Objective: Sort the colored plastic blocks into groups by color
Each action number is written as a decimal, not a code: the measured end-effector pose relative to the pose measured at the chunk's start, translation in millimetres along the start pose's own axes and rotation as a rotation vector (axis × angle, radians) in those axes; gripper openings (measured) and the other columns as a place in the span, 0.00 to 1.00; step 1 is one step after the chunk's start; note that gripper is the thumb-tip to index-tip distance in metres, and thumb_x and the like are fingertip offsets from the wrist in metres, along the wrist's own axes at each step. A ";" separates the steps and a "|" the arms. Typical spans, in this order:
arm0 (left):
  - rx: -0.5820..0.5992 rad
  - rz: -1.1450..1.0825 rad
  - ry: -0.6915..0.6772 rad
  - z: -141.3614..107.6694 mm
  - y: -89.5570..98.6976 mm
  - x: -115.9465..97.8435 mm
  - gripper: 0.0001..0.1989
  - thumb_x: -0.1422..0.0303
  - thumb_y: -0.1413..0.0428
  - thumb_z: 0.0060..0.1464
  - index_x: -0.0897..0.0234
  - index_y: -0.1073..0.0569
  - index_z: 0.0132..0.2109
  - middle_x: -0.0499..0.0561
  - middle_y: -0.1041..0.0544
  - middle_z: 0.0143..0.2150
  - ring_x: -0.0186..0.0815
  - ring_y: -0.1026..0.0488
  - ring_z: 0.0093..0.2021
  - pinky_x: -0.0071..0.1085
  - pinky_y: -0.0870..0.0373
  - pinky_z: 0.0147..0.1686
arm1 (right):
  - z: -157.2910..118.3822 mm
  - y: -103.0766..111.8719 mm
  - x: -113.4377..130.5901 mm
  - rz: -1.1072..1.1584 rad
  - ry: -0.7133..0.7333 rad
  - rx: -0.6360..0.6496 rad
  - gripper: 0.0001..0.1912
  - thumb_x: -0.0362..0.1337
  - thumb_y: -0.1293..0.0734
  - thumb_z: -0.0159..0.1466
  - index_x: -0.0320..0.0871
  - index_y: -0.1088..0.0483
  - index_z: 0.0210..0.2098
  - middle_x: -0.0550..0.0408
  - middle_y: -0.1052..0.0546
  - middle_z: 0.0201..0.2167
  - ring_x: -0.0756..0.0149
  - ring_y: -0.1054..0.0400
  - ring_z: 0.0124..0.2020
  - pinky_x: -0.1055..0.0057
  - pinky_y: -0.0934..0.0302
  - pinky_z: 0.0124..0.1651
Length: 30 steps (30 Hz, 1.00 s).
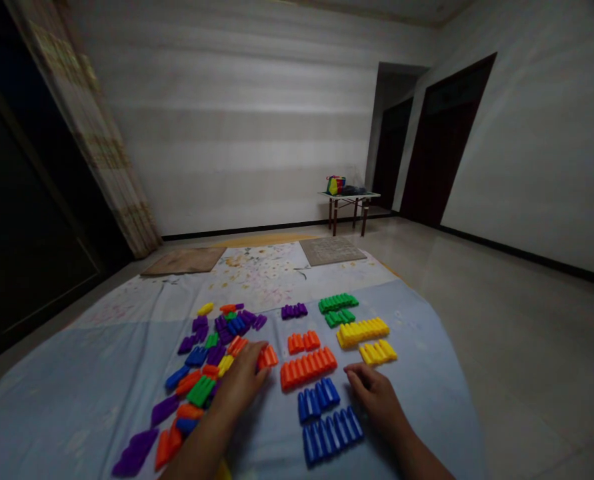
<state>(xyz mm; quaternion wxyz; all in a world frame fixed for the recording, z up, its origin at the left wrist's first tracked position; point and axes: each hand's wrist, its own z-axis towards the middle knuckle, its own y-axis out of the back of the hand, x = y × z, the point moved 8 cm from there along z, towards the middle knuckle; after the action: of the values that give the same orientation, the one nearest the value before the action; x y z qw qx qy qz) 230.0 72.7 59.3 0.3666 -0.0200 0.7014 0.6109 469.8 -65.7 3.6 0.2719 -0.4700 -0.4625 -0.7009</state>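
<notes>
My left hand (247,373) is closed at the right edge of a loose pile, its fingers and thumb around a small ridged orange plastic piece (267,358). The hand partly hides pieces behind it, including another orange one (237,345). To its right lie a long orange row (309,369) and a shorter orange row (303,342). My right hand (375,397) rests on the cloth with its fingers curled together and nothing visible in them. Close to it are two blue rows (333,437) and a short yellow row (378,352).
The mixed pile (201,390) spreads leftward over the blue tablecloth (91,380). Purple (294,311), green (338,303) and long yellow (363,332) groups lie farther back. Two mats, one brown (184,261) and one grey (331,251), sit at the far edge. A small table (349,195) stands by the wall.
</notes>
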 end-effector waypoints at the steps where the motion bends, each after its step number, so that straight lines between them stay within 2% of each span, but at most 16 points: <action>1: 0.011 -0.019 -0.028 11.6 -1.8 -3.1 0.25 0.69 0.50 0.48 0.67 0.34 0.55 0.58 0.33 0.56 0.40 0.38 0.58 0.36 0.46 0.59 | 0.0 -0.5 0.4 0.000 0.000 0.006 0.19 0.48 0.41 0.62 0.40 0.28 0.35 0.53 0.24 0.30 0.62 0.31 0.32 0.71 0.40 0.36; 5: 0.099 -0.050 -0.076 40.4 -22.4 -10.5 0.25 0.69 0.48 0.47 0.64 0.34 0.54 0.56 0.31 0.55 0.38 0.34 0.54 0.33 0.39 0.54 | 0.2 -1.9 -2.3 0.007 -0.014 0.015 0.18 0.47 0.42 0.62 0.40 0.28 0.35 0.53 0.24 0.29 0.63 0.32 0.30 0.71 0.41 0.34; 9: 0.155 -0.027 -0.093 44.6 -35.4 -6.4 0.25 0.71 0.47 0.46 0.66 0.33 0.54 0.56 0.30 0.54 0.37 0.34 0.54 0.31 0.41 0.55 | 0.6 -3.8 -6.3 0.016 -0.024 0.025 0.18 0.47 0.42 0.62 0.40 0.28 0.36 0.53 0.24 0.29 0.63 0.32 0.30 0.72 0.41 0.33; 14: 0.164 0.025 -0.055 47.0 -33.3 5.2 0.27 0.69 0.48 0.47 0.67 0.36 0.56 0.58 0.34 0.58 0.38 0.38 0.58 0.32 0.46 0.58 | -0.1 -3.3 -1.3 -0.014 -0.036 0.035 0.18 0.48 0.42 0.62 0.41 0.28 0.35 0.54 0.25 0.28 0.64 0.32 0.29 0.72 0.42 0.32; 17: 0.170 0.049 -0.018 50.6 -32.3 6.4 0.27 0.68 0.47 0.47 0.67 0.37 0.56 0.59 0.35 0.58 0.40 0.38 0.58 0.33 0.44 0.57 | -0.3 -2.5 1.5 -0.018 -0.029 0.031 0.19 0.48 0.42 0.62 0.40 0.28 0.35 0.54 0.25 0.28 0.64 0.32 0.29 0.72 0.41 0.33; 24: 0.155 0.069 -0.028 53.7 -31.1 -2.5 0.24 0.71 0.48 0.46 0.65 0.34 0.53 0.57 0.31 0.53 0.38 0.34 0.53 0.30 0.41 0.52 | 0.5 -4.6 -3.2 -0.008 -0.047 0.029 0.19 0.49 0.42 0.62 0.40 0.28 0.35 0.56 0.26 0.24 0.66 0.34 0.25 0.73 0.43 0.28; 30: 0.143 0.058 -0.036 56.8 -38.1 -3.2 0.24 0.70 0.47 0.45 0.64 0.32 0.52 0.56 0.30 0.50 0.39 0.32 0.50 0.30 0.38 0.48 | -0.9 -4.9 -0.6 0.002 -0.047 0.029 0.20 0.50 0.41 0.61 0.40 0.27 0.35 0.56 0.26 0.23 0.66 0.34 0.25 0.73 0.42 0.28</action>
<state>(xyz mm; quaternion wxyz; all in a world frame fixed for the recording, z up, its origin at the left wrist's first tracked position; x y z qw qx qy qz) 278.3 111.3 29.8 0.3618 0.0374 0.7369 0.5698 465.7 -64.4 1.0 0.2683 -0.4831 -0.4782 -0.6826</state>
